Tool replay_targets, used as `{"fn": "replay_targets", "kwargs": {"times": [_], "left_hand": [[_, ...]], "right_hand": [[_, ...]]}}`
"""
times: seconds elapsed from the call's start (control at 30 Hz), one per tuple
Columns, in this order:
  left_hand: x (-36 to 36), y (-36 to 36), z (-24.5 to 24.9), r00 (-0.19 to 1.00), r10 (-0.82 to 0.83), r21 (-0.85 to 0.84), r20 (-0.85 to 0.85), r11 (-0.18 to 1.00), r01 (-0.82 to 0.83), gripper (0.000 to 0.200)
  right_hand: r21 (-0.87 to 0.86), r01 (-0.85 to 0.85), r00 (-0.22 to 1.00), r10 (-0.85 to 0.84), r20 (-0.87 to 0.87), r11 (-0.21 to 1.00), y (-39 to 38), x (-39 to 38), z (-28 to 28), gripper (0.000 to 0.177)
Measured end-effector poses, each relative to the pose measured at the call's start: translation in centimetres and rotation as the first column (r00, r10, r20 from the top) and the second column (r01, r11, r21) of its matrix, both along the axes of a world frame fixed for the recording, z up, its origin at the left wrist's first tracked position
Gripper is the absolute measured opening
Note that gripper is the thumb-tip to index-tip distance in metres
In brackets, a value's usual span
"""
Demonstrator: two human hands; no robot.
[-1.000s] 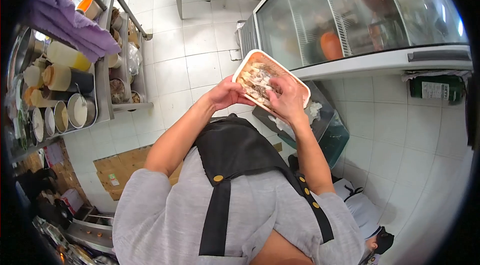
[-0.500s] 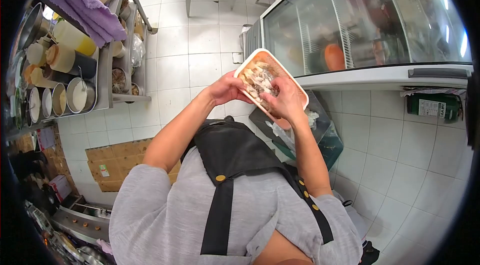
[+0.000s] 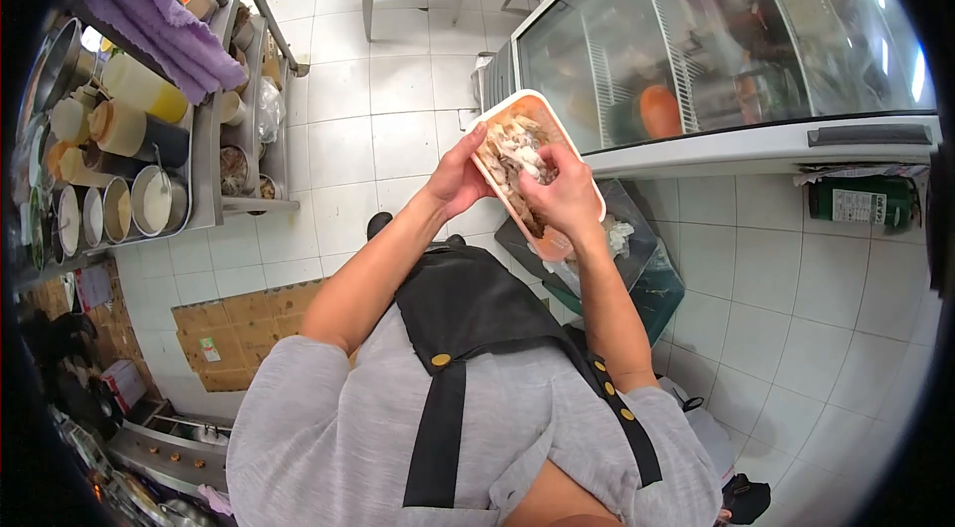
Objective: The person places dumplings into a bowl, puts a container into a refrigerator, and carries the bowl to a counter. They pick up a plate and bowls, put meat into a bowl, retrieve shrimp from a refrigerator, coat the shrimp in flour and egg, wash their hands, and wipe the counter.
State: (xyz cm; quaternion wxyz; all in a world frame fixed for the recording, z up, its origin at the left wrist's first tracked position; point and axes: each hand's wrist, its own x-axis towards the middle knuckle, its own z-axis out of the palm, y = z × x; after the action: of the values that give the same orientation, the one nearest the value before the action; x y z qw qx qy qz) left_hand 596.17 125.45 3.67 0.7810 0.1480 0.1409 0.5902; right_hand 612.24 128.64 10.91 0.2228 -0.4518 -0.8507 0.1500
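Observation:
A white-rimmed, orange-pink plastic container (image 3: 550, 248) is held in front of my apron. My left hand (image 3: 463, 177) grips its left side, thumb up on the rim and fingers underneath. Pale, whitish-brown pieces of raw-looking food (image 3: 517, 141) lie bunched toward the container's far end. Down inside it, my right hand (image 3: 563, 191) has its fingers closed around some of these pieces. Bare plastic shows at the container's near end.
A glass-front fridge (image 3: 647, 40) stands at the upper right, close beyond the container. Below the container is a dark bin (image 3: 652, 278) with crumpled plastic. On the left, a metal rack (image 3: 206, 169) carries bottles, pots and a purple towel (image 3: 164, 15). Cardboard (image 3: 244, 328) lies on the tiles.
The container has shifted slightly left and turned a little steeper. My right hand's fingers have drawn together on the food, and more bare plastic shows at the near end.

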Motion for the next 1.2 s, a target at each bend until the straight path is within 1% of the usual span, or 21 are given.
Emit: {"fn": "replay_targets", "kwargs": {"times": [0.07, 0.1, 0.13, 0.2, 0.23, 0.27, 0.33, 0.37, 0.53, 0.6, 0.7, 0.77, 0.8, 0.83, 0.93, 0.97, 1.0, 1.07, 1.1, 1.17, 1.2], "left_hand": [[0.0, -0.3, 0.1, 1.0, 0.002, 0.004, -0.023, 1.0, -0.002, 0.061], [0.0, -0.4, 0.2, 0.999, 0.003, 0.005, -0.044, 1.0, -0.002, 0.061], [-0.1, -0.4, 0.2, 0.999, 0.002, 0.004, -0.043, 1.0, -0.002, 0.061], [-0.3, -0.4, 0.2, 1.0, -0.017, -0.013, -0.021, 1.0, 0.017, 0.063], [-0.3, -0.5, 0.3, 1.0, -0.019, -0.014, -0.02, 1.0, 0.018, 0.063], [-0.3, -0.7, 0.4, 1.0, -0.019, -0.019, -0.015, 1.0, 0.019, 0.063], [-0.4, -1.0, 1.0, 1.0, -0.028, -0.026, -0.008, 0.999, 0.027, 0.062], [-0.4, -1.3, 1.3, 0.999, -0.02, -0.041, -0.028, 0.999, 0.019, 0.061], [-0.3, -4.5, 5.2, 1.0, -0.009, -0.094, -0.018, 0.996, 0.007, 0.061], [-0.1, -5.9, 6.7, 0.996, 0.007, -0.122, 0.087, 0.993, 0.004, 0.059], [0.6, -7.8, 8.3, 0.986, 0.035, -0.196, 0.163, 0.981, -0.002, 0.061], [1.2, -8.8, 8.4, 0.977, 0.032, -0.223, 0.21, 0.975, 0.016, 0.062], [1.5, -9.2, 8.7, 0.966, 0.057, -0.243, 0.253, 0.97, 0.006, 0.063], [1.3, -9.4, 10.2, 0.992, 0.06, -0.232, 0.116, 0.972, -0.031, 0.065], [1.5, -9.8, 9.7, 0.996, 0.089, -0.185, 0.033, 0.979, -0.081, 0.066], [1.3, -9.9, 9.4, 0.995, 0.085, -0.181, 0.046, 0.981, -0.076, 0.067], [1.2, -9.9, 9.4, 0.995, 0.088, -0.187, 0.045, 0.979, -0.078, 0.067], [1.0, -10.0, 9.4, 0.995, 0.078, -0.15, 0.066, 0.986, -0.067, 0.066], [1.0, -10.0, 9.4, 0.995, 0.083, -0.156, 0.062, 0.985, -0.073, 0.066], [0.9, -10.0, 9.4, 0.993, 0.111, -0.185, 0.046, 0.978, -0.101, 0.067], [0.7, -10.0, 9.3, 0.993, 0.113, -0.186, 0.046, 0.977, -0.102, 0.067]], "right_hand": [[-0.282, 0.041, 0.964, -0.112, -0.241, 0.959, 0.7, 0.6, -0.4, 0.022], [-0.437, -0.041, 0.927, -0.129, -0.353, 0.898, 1.0, 0.6, 0.1, 0.022], [-0.438, -0.041, 0.927, -0.13, -0.352, 0.898, 1.3, 0.7, 0.7, 0.022], [-0.698, -0.187, 0.856, -0.235, -0.461, 0.691, 1.7, 1.1, 1.9, 0.022], [-0.753, -0.18, 0.859, -0.272, -0.434, 0.633, 1.9, 1.3, 2.1, 0.025], [-0.753, -0.179, 0.858, -0.275, -0.435, 0.633, 1.8, 1.4, 2.2, 0.025], [-0.81, -0.241, 0.798, -0.366, -0.479, 0.535, 1.7, 1.4, 2.5, 0.026], [-0.81, -0.238, 0.795, -0.372, -0.48, 0.536, 1.5, 1.6, 3.1, 0.026], [-0.72, -0.264, 0.87, -0.164, -0.465, 0.641, -1.6, 1.3, 11.9, 0.032], [-0.596, -0.298, 0.868, -0.048, -0.494, 0.746, -2.9, 1.6, 14.8, 0.03], [-0.342, -0.467, 0.798, 0.223, -0.559, 0.815, -4.3, 1.8, 19.1, 0.027], [-0.213, -0.549, 0.739, 0.35, -0.576, 0.808, -5.2, 1.6, 20.5, 0.027], [-0.202, -0.566, 0.729, 0.371, -0.576, 0.799, -5.5, 1.6, 21.0, 0.026], [-0.192, -0.584, 0.718, 0.391, -0.576, 0.789, -5.9, 1.5, 21.5, 0.025], [-0.234, -0.649, 0.705, 0.458, -0.541, 0.723, -6.4, 0.8, 23.0, 0.022], [-0.249, -0.672, 0.697, 0.483, -0.53, 0.697, -6.8, 0.4, 23.3, 0.021], [-0.077, -0.641, 0.636, 0.473, -0.61, 0.763, -8.0, -0.1, 21.8, 0.019], [0.262, -0.44, 0.522, 0.482, -0.704, 0.859, -10.4, -0.9, 18.8, 0.016], [0.125, -0.536, 0.581, 0.472, -0.663, 0.835, -9.9, -1.0, 20.7, 0.016], [-0.019, -0.612, 0.631, 0.474, -0.614, 0.79, -9.3, -1.2, 21.5, 0.016], [0.071, -0.624, 0.58, 0.523, -0.625, 0.778, -9.0, -1.5, 21.4, 0.017]]}}
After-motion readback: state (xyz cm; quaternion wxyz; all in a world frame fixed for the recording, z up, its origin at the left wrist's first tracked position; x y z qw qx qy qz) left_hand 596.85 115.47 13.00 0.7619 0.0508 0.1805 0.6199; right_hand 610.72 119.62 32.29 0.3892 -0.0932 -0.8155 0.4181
